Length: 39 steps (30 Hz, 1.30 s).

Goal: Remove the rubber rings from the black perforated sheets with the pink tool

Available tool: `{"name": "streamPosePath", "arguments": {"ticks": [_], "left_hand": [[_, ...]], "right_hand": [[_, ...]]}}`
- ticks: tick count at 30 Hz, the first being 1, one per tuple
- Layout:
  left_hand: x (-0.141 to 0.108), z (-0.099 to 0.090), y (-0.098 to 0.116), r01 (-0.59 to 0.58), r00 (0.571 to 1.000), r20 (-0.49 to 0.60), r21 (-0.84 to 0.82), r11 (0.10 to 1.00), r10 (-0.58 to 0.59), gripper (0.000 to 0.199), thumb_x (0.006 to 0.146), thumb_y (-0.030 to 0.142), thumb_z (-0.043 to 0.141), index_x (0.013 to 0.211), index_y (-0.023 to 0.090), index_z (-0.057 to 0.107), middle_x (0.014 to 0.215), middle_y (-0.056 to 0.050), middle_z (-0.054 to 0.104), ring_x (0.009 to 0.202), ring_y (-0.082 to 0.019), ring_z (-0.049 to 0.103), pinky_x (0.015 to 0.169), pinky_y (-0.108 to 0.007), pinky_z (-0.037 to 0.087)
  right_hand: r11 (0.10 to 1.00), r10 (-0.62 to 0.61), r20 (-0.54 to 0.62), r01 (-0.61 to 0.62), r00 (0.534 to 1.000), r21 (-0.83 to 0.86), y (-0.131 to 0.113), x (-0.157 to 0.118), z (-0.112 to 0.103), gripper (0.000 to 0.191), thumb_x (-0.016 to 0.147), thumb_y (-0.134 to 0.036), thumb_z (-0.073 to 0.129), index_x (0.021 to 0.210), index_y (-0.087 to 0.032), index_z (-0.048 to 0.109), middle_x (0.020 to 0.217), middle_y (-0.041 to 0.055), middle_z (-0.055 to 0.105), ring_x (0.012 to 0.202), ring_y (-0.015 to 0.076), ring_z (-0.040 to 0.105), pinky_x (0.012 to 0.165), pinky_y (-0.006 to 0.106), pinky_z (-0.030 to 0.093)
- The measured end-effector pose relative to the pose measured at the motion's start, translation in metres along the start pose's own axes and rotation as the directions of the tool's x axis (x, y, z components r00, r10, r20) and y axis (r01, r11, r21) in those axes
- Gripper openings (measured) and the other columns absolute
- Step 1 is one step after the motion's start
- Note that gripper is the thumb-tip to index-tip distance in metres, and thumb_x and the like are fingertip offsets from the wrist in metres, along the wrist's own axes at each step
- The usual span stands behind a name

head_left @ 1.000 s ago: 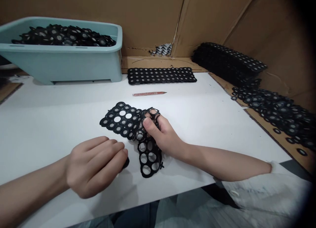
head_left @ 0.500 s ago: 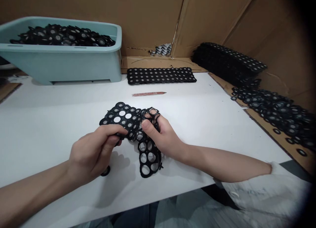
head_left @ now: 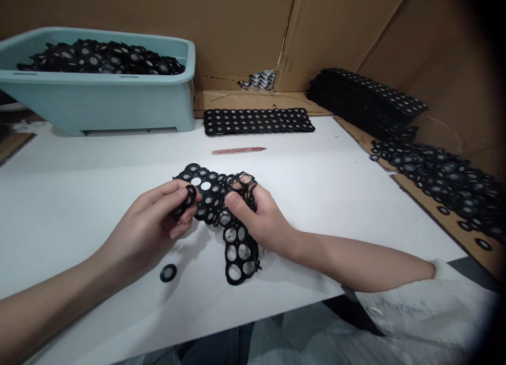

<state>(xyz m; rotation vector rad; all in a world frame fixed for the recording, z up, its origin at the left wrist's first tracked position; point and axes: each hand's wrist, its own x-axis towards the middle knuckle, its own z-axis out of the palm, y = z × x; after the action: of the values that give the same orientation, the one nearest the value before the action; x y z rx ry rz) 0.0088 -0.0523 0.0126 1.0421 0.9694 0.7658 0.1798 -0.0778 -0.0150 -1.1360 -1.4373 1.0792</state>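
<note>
My left hand (head_left: 150, 220) is closed on a few small black ring-shaped discs (head_left: 191, 195), pinched between thumb and fingers. It is just in front of the left part of a black sheet of round discs (head_left: 210, 200), where white gaps show. My right hand (head_left: 266, 217) grips that sheet at its right side, thumb on top. From under this hand hangs a strip of punched-out black web (head_left: 237, 244) with open round holes. A loose black disc (head_left: 168, 273) with a grey centre lies on the white table below my left hand.
A pale blue tub (head_left: 130, 101) full of black discs stands back left. A black disc sheet (head_left: 259, 121) lies at the back, with a red pointed strip (head_left: 239, 150) before it. On the right are stacked sheets (head_left: 367, 96) and a heap of discs (head_left: 446, 175) on cardboard.
My left hand has drawn back slightly from the sheet and turned, with discs now visible in its fingers. Another opening or two at the sheet's left has changed shape; my right hand holds still.
</note>
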Motion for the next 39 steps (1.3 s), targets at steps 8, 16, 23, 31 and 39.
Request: {"name": "streamPosePath", "arguments": {"ticks": [8,16,23,31,39], "left_hand": [[0.005,-0.005,0.003,0.137,0.990,0.076,-0.272,0.952,-0.120,0.016,0.079,0.018,0.040,0.073,0.015,0.055,0.052,0.002,0.035,0.041,-0.006,0.032,0.036,-0.014,0.033],[0.008,-0.009,0.002,0.152,0.988,0.088,-0.339,0.928,-0.130,0.018,0.079,0.024,0.040,0.069,0.017,0.054,0.051,0.002,0.036,0.039,-0.006,0.032,0.036,-0.014,0.035],[0.011,-0.010,0.003,0.166,0.985,0.092,-0.303,0.938,-0.144,0.025,0.082,0.028,0.039,0.064,0.017,0.052,0.051,0.002,0.036,0.038,-0.004,0.029,0.034,-0.012,0.032],[0.010,-0.028,0.010,0.252,0.886,0.412,-0.036,0.967,-0.216,0.025,0.079,0.033,0.044,0.066,0.014,0.054,0.051,0.001,0.039,0.041,-0.004,0.035,0.038,-0.012,0.031],[0.014,-0.039,0.010,0.049,0.805,0.547,0.324,0.945,-0.230,0.036,0.085,0.038,0.034,0.055,0.017,0.035,0.049,0.003,0.035,0.040,-0.005,0.023,0.036,-0.019,0.020]], "right_hand": [[1.000,0.000,-0.006,0.000,1.000,-0.010,0.000,0.000,0.000,0.030,0.078,-0.049,0.048,0.076,-0.020,0.041,0.073,-0.0006,0.044,0.069,0.0121,0.043,0.065,0.027,0.039],[1.000,-0.001,-0.010,0.001,1.000,-0.022,0.001,0.001,0.000,0.030,0.078,-0.049,0.048,0.075,-0.020,0.040,0.071,-0.0014,0.043,0.066,0.0114,0.042,0.064,0.027,0.038],[0.999,-0.010,-0.006,0.010,1.000,-0.036,0.000,0.000,-0.001,0.029,0.080,-0.048,0.046,0.074,-0.020,0.041,0.070,-0.0015,0.041,0.066,0.0113,0.040,0.064,0.027,0.038],[0.999,0.030,-0.009,-0.030,1.000,-0.013,0.001,0.000,0.000,0.030,0.078,-0.049,0.049,0.077,-0.020,0.042,0.072,-0.0013,0.045,0.068,0.0116,0.043,0.066,0.027,0.039],[0.997,0.042,-0.010,-0.042,0.999,-0.058,0.000,0.000,-0.001,0.031,0.077,-0.050,0.048,0.078,-0.019,0.044,0.074,-0.0003,0.047,0.070,0.0125,0.045,0.066,0.028,0.041]]}}
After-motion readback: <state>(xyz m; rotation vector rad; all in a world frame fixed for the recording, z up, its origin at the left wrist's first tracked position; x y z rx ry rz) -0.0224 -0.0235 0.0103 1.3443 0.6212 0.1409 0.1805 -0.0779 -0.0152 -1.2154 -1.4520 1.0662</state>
